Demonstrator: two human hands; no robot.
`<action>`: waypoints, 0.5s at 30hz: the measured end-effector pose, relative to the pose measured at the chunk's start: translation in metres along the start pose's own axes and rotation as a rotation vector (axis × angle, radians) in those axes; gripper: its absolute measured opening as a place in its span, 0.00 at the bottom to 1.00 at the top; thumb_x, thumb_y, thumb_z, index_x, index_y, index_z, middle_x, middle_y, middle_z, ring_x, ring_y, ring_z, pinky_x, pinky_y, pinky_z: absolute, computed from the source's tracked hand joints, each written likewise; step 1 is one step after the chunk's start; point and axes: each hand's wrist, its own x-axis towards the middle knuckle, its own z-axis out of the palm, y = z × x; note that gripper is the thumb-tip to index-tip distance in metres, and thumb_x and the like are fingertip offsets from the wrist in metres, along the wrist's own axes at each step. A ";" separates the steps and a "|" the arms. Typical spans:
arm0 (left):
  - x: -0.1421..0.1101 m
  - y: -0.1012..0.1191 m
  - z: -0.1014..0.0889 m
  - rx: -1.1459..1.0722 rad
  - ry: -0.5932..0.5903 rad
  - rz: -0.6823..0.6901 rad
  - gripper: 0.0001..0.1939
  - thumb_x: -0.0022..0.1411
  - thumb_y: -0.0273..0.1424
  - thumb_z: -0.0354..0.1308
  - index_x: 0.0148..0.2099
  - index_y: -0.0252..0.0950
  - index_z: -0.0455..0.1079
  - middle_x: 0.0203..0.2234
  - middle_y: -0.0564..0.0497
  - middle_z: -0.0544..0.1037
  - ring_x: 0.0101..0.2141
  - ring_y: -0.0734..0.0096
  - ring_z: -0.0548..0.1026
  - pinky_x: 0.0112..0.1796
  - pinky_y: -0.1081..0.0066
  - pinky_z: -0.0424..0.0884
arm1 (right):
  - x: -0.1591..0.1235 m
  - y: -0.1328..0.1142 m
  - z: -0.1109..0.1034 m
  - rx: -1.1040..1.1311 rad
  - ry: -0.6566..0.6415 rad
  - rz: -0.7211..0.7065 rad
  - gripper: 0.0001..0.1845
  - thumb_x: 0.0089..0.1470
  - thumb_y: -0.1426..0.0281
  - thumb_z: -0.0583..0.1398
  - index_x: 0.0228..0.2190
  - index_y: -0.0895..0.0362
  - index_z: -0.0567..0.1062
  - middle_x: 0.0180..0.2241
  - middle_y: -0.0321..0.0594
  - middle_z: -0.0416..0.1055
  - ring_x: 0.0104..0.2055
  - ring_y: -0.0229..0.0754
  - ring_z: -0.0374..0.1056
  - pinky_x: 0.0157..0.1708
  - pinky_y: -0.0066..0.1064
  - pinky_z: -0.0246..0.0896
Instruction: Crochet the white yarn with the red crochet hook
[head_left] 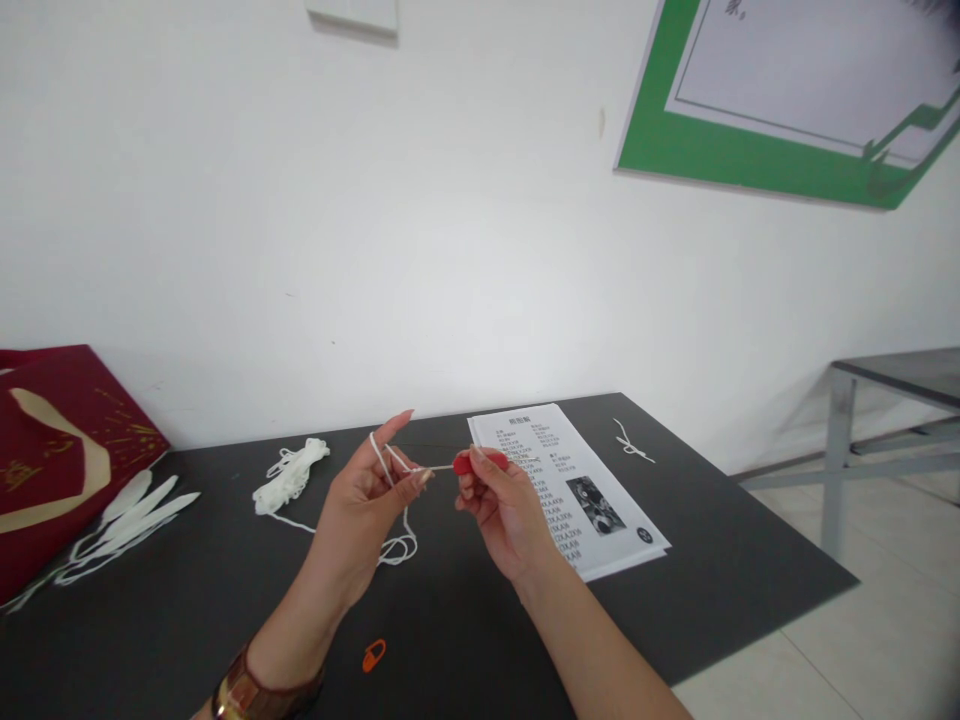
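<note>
My right hand [504, 505] is closed around the red handle of a crochet hook [469, 463], whose thin metal shaft points left toward my other hand. White yarn [382, 458] loops over the raised index finger of my left hand [367, 500], and the thumb pinches it against another finger near the hook's tip. Whether a stitch sits on the hook is too small to tell. From my left hand the strand hangs down to loose coils [401, 548] on the table, and a bundle of white yarn [294, 475] lies to the left.
Printed sheets [600, 540] lie right of my hands on the dark table [720, 570]. An orange stitch marker [373, 655] is near the front. A short knotted yarn piece [631, 445] lies far right. At left are white leaf-shaped pieces [139, 515] and a dark red bag [67, 440].
</note>
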 end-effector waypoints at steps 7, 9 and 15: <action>0.002 -0.003 -0.003 -0.107 -0.032 -0.032 0.31 0.52 0.26 0.63 0.58 0.44 0.62 0.25 0.58 0.70 0.29 0.78 0.68 0.36 0.76 0.65 | 0.001 -0.001 -0.001 -0.001 0.018 -0.056 0.10 0.47 0.65 0.65 0.28 0.61 0.77 0.21 0.34 0.70 0.21 0.30 0.63 0.21 0.22 0.66; 0.002 -0.002 -0.003 -0.096 -0.020 -0.021 0.30 0.51 0.27 0.63 0.57 0.44 0.63 0.26 0.58 0.70 0.28 0.79 0.68 0.35 0.77 0.65 | 0.001 -0.001 -0.001 -0.003 0.020 -0.060 0.10 0.46 0.65 0.65 0.27 0.60 0.77 0.21 0.34 0.70 0.21 0.30 0.62 0.21 0.22 0.66; 0.002 0.002 -0.005 -0.049 -0.051 -0.063 0.29 0.49 0.27 0.65 0.55 0.43 0.66 0.29 0.55 0.73 0.33 0.76 0.70 0.37 0.76 0.66 | 0.001 -0.001 -0.002 0.008 0.022 -0.054 0.10 0.46 0.65 0.66 0.27 0.60 0.77 0.21 0.34 0.71 0.21 0.30 0.62 0.21 0.22 0.66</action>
